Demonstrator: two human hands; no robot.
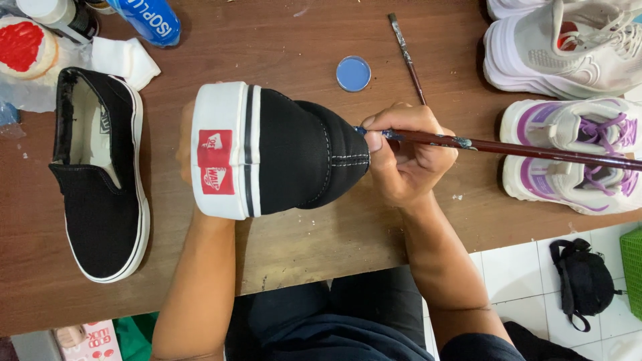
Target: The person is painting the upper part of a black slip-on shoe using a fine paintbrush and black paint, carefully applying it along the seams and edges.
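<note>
My left hand (185, 137) grips a black canvas slip-on shoe (294, 150) from underneath, its white heel with a red patch turned toward me; most of that hand is hidden behind the sole. My right hand (404, 155) pinches a long dark-red paintbrush (535, 150) whose tip touches the shoe's stitched edge. The brush handle runs off to the right.
On the brown wooden table (301, 40) lie the matching black shoe (100, 174) at left, a small blue paint lid (353, 73), a spare brush (408, 57), a blue bottle (150, 19), white cloth (125, 59), and white and purple-white sneakers (575, 157) at right. A black bag (583, 281) sits on the tiled floor.
</note>
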